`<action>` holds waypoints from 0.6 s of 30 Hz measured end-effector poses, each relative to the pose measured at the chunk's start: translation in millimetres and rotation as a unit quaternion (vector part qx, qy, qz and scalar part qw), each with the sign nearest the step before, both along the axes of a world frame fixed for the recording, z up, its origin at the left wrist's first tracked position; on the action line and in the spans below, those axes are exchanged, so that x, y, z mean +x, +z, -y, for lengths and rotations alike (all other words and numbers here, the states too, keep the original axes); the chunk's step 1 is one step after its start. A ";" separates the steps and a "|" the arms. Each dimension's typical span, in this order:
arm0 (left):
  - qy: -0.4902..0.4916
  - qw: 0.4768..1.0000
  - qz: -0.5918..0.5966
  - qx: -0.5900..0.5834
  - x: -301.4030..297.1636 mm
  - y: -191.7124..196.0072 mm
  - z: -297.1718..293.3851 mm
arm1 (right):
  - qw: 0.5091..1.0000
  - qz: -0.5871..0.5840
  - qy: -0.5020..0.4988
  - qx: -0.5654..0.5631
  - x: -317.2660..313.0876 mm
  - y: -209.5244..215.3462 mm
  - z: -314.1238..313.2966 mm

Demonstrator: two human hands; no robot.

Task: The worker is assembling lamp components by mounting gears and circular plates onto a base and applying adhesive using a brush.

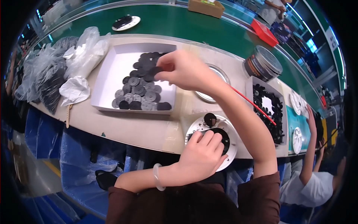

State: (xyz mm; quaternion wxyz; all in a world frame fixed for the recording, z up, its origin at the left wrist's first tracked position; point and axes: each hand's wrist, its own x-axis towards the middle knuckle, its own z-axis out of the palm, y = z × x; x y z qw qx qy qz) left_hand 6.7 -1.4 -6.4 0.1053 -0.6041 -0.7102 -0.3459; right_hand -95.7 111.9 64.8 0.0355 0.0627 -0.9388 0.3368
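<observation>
My right hand [181, 69] pinches a dark round disc [156, 71] between thumb and fingers, above the right side of a shallow white box [108, 71]. Inside the box, many black and grey toothed-looking discs [138, 89] lie in a loose heap. Closer to me, a round white plate-like part [232, 143] sits at the table's front edge, bearing a small black round piece [210, 119] and a larger black ring. My left hand [201, 151] lies over its near left side with curled fingers; what is under them is mostly hidden.
Clear plastic bags [87, 48] and crumpled white paper [74, 90] stand left of the box. To the right are a red stick [253, 103], a box of small black parts [278, 112], and a clear tub [263, 63]. Behind runs a green conveyor [160, 22]; a co-worker [309, 183] sits at right.
</observation>
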 end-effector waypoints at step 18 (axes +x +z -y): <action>0.117 0.991 -0.061 -0.022 7.1 2.7 1.9 | 0.894 0.374 -0.073 -0.235 143.6 -13.4 -75.1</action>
